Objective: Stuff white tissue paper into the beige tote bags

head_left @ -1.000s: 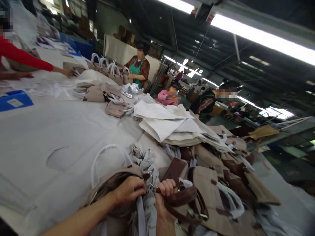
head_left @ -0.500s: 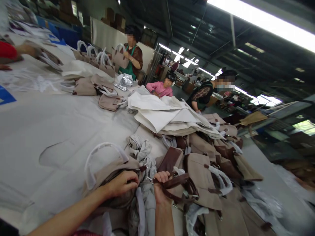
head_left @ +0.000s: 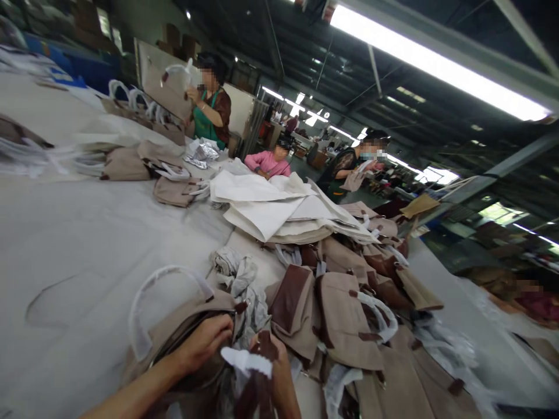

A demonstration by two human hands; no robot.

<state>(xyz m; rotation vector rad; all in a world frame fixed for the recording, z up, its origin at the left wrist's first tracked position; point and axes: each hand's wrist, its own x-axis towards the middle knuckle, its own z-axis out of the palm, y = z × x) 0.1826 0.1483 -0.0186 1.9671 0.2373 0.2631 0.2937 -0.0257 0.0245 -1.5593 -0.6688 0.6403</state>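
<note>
A beige handbag (head_left: 146, 358) stands before me with its top open and a white-wrapped handle (head_left: 138, 314) arching over it. My left hand (head_left: 208, 340) is at the opening, its curled fingers holding the bag's edge. Beside the bag, my right hand (head_left: 279, 362) is closed around a brown leather strap (head_left: 263, 384), which is folded and hangs down. White wrapping (head_left: 248, 361) covers part of this strap. Crumpled grey-white paper (head_left: 248, 285) lies just behind the bag. The left fingertips are partly hidden by the bag.
More beige and brown handbags (head_left: 347, 317) are piled to the right. White sheets (head_left: 271, 201) lie stacked beyond them. Other bags (head_left: 126, 163) rest across the pale table (head_left: 109, 233). Co-workers stand or sit at the far side, one holding up a bag (head_left: 168, 93).
My right hand has brought the brown strap left and down from the pile, close to the open bag. My left hand stays at the opening. The far co-worker has raised a bag higher.
</note>
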